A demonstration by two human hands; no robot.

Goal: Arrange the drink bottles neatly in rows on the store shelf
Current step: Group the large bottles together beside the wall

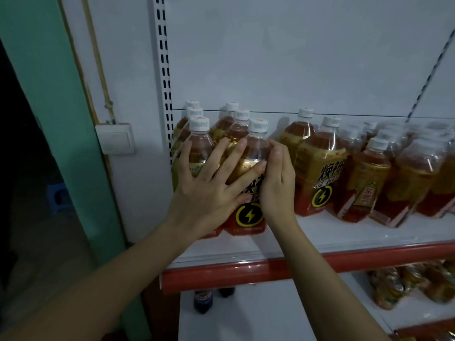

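Two hands were on our front bottle point(248, 217): left hand point(209, 190) flat, fingers straight; right hand point(278, 180) curled round it. More bottles point(317, 173) crowded right. Its label showed a lightning bolt.

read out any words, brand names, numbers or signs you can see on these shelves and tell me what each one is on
Large black Chinese brand characters: on the front-row bottle right of the hands, too blurred to quote.
Black lightning bolt in a yellow ring, a sign and not text: on that bottle and on the bottle between the left hand and right hand.
Red mark on the white caps: unreadable.
Labels on the lower-shelf bottles: too blurred.
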